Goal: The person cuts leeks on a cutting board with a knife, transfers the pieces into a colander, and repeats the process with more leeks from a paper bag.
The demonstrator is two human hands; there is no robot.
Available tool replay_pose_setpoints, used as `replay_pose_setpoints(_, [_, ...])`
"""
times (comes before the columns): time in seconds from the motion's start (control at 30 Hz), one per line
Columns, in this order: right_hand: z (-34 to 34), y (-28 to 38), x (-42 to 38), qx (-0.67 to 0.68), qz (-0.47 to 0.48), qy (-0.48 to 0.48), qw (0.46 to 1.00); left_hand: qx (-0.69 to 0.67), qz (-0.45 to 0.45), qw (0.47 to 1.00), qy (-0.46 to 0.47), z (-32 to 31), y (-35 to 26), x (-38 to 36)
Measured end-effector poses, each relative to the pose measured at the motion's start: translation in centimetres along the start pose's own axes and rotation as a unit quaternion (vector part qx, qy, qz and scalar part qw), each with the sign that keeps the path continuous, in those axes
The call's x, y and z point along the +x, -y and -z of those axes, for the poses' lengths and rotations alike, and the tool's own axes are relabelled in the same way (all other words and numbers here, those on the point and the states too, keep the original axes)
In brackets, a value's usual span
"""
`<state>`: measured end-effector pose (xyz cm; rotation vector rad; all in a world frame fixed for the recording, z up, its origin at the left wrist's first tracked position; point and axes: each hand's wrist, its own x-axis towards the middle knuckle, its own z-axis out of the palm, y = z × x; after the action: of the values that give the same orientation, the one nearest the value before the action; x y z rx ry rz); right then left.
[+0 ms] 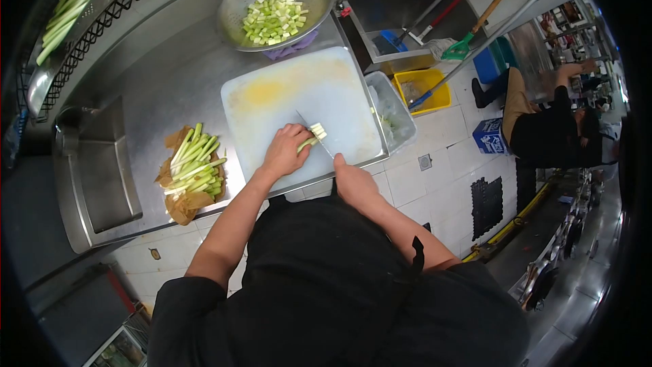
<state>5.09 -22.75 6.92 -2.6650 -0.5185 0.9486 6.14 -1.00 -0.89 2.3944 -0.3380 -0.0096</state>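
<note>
On the white cutting board (292, 71), my left hand (284, 153) has its fingers curled over a pale green celery stalk (308, 143). My right hand (355, 182) is closed round the handle of a knife (328, 150), whose thin blade lies across the stalk close to my left fingertips. Cut celery pieces (318, 130) sit against the blade. Behind the board, a steel colander (233, 10) holds many diced celery pieces (275, 19). To the left, whole celery stalks (193, 166) lie on brown paper (183, 209).
A steel sink (102, 183) is at the left end of the counter. Beside the board stand a clear plastic bin (401, 119) and a yellow bucket (438, 85). Brooms rest by a second sink (384, 3). Another person (543, 122) is at the right.
</note>
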Motion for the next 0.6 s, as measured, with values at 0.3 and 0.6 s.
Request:
replay_pose_setpoints(0.3, [-1.1, -1.6, 0.7, 0.022, 0.073, -0.080, 0.994, 0.007, -0.022, 0.997, -0.076, 1.0, -0.5, -0.6])
replay_pose_setpoints(0.6, [2.6, 0.9, -2.8, -0.019, 0.038, 0.018, 0.999, 0.033, -0.008, 0.998, -0.061, 0.1, 0.7, -2.2])
